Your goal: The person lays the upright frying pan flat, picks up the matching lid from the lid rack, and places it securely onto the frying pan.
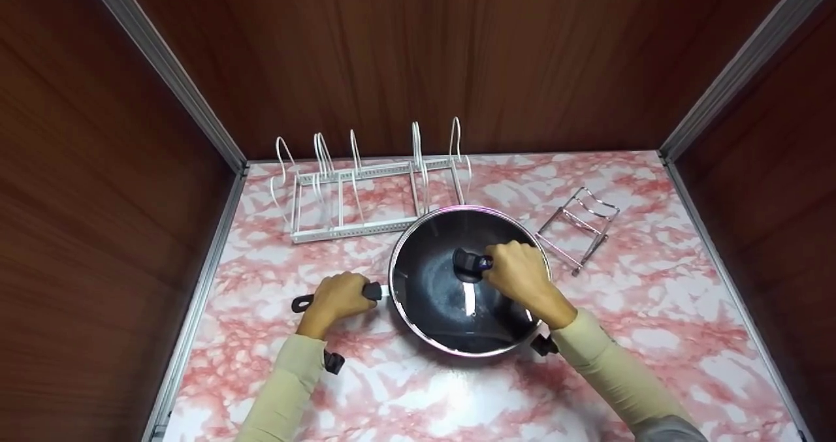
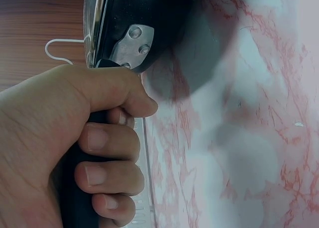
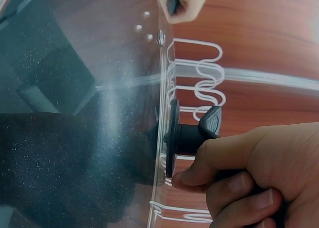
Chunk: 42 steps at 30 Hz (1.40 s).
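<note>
In the head view, a black wok (image 1: 428, 266) with a long handle appears mid-table, covered by a glass lid (image 1: 431, 305) with a metal rim. My left hand (image 1: 341, 295) wraps round the wok's black handle (image 1: 302, 303), its thumb lying along the top in the left wrist view. A metal bracket (image 2: 133, 46) joins handle and wok. My right hand (image 1: 519, 273) grips the lid's black knob (image 1: 467, 261) with curled fingers. Past the right forearm shows a small black side handle (image 1: 543, 345). Shadow lies on the table below the wok in the left wrist view.
Behind the wok stands a white wire rack (image 1: 353, 232) with several upright loops. A small chrome wire stand (image 1: 578, 230) is to the right. The table (image 1: 659, 363) has a red-and-white marbled top, closed in by brown wood-look panels (image 1: 392, 57) at the back and sides.
</note>
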Tool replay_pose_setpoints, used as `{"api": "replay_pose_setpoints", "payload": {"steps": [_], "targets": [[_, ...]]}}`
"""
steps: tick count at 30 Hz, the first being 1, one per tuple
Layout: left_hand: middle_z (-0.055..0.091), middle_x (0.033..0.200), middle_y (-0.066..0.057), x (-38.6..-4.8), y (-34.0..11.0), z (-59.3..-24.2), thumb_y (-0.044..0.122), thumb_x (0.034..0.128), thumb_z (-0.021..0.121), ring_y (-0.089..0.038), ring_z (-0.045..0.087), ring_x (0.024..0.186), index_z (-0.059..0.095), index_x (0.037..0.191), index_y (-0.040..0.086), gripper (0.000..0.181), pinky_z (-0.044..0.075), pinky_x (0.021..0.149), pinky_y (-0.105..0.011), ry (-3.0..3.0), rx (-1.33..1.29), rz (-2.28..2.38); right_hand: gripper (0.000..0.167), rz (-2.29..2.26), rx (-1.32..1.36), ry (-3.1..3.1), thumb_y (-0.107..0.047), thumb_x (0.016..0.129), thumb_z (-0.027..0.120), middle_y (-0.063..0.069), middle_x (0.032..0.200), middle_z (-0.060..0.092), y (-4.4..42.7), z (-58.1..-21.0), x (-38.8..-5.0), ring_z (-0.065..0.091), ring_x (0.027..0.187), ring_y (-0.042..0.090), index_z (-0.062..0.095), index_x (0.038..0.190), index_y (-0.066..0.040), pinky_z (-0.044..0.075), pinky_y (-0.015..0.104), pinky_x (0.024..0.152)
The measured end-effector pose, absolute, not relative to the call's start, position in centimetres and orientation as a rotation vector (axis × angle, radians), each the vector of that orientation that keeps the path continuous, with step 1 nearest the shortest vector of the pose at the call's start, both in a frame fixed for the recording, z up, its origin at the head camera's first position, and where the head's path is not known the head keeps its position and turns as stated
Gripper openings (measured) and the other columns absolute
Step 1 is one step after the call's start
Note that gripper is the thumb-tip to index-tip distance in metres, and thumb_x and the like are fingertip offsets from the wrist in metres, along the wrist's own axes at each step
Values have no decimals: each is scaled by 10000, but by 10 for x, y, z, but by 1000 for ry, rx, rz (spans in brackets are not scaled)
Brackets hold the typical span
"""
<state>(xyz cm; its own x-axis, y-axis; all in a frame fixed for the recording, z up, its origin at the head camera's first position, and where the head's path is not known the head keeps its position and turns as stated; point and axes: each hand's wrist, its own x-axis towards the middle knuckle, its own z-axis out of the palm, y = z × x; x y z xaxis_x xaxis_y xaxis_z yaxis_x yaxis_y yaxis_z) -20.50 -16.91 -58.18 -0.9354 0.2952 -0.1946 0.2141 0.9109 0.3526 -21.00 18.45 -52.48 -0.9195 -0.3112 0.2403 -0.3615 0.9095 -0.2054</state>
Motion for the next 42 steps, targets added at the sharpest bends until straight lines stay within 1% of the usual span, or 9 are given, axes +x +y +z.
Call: {"api": "replay_pose_setpoints", "payload": {"steps": [5, 12, 18, 24, 30, 35, 42], "targets": [[620, 683, 24, -205, -170, -582, 329, 786, 807, -197, 532, 638, 622, 687, 208, 242, 444, 639, -422, 2828, 376, 489, 152, 379, 501, -2873, -98, 705, 795, 96, 601, 641, 183, -525, -211, 578, 506, 344, 655, 668, -143, 471, 547, 471], [614, 670, 32, -205, -170, -583, 321, 771, 790, -204, 552, 633, 614, 673, 214, 228, 454, 623, -444, 2841, 392, 482, 170, 368, 528, -2832, -129, 701, 826, 104, 607, 665, 182, -528, -211, 631, 533, 366, 658, 670, -132, 496, 553, 498], [633, 689, 23, -207, -169, -582, 330, 777, 797, -207, 558, 641, 626, 683, 219, 225, 460, 643, -441, 2837, 369, 478, 139, 380, 522, -2851, -121, 705, 819, 92, 599, 649, 182, -527, -212, 597, 517, 332, 681, 691, -130, 490, 542, 497], [629, 689, 28, -207, -169, -583, 330, 785, 797, -196, 547, 641, 635, 697, 217, 216, 449, 642, -420, 2823, 370, 485, 156, 390, 531, -2840, -129, 707, 827, 92, 601, 652, 183, -528, -212, 602, 516, 332, 672, 686, -125, 493, 542, 490], [625, 685, 28, -207, -170, -584, 333, 785, 802, -193, 537, 638, 636, 698, 217, 220, 440, 630, -414, 2823, 371, 480, 159, 392, 539, -2839, -142, 713, 821, 98, 618, 666, 183, -527, -210, 632, 540, 359, 664, 685, -128, 497, 555, 499], [628, 689, 28, -205, -170, -583, 329, 782, 799, -189, 539, 642, 622, 684, 221, 229, 453, 638, -426, 2827, 370, 495, 136, 406, 578, -2832, -127, 731, 815, 109, 648, 682, 184, -525, -209, 652, 568, 389, 680, 725, -108, 501, 567, 523], [599, 650, 42, -203, -169, -582, 295, 748, 787, -198, 550, 622, 603, 658, 216, 219, 441, 599, -443, 2862, 407, 516, 212, 387, 590, -2850, -150, 745, 863, 130, 674, 693, 186, -525, -207, 658, 589, 403, 661, 752, -86, 498, 569, 526]]}}
